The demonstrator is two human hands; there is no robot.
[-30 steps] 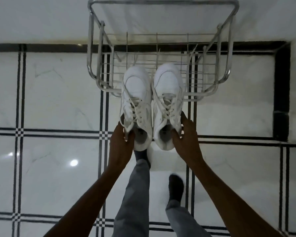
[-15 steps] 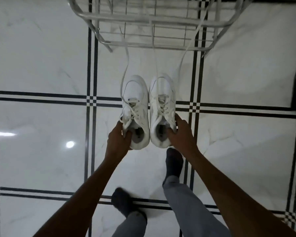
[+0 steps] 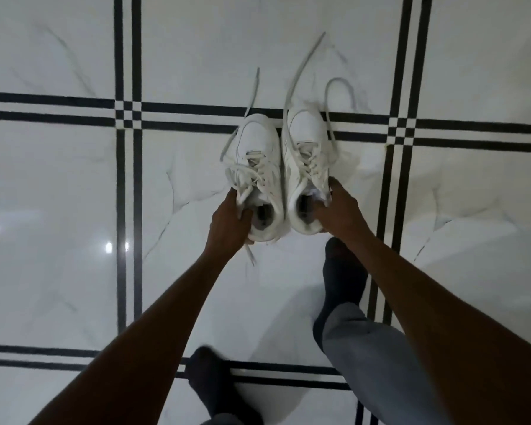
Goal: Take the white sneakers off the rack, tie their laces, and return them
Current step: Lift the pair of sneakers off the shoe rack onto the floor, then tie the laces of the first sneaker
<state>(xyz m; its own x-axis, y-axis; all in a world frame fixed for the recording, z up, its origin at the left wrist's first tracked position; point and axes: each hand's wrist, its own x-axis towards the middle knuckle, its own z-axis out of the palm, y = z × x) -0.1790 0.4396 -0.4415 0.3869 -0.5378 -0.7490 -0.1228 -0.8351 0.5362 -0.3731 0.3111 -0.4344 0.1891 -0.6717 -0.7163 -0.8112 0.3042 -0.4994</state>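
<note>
Two white sneakers sit side by side in the middle of the head view, toes pointing away from me. My left hand [image 3: 229, 220] grips the left sneaker [image 3: 256, 167] at its heel opening. My right hand [image 3: 337, 207] grips the right sneaker [image 3: 307, 154] at the outer side of its collar. Their untied white laces [image 3: 301, 65] trail loose ahead of the toes and off to the sides. I cannot tell whether the sneakers rest on the floor or hang just above it. The rack is out of view.
Glossy white marble floor [image 3: 59, 185] with paired black lines crossing it. My legs in grey trousers and dark socks stand below: one foot [image 3: 342, 271] just behind the right sneaker, the other foot [image 3: 218, 384] near the bottom edge.
Both hands have drawn the sneakers off the metal rack and back over the floor, lower than before. The rack has slid out of the top of the view. The laces now trail free.
</note>
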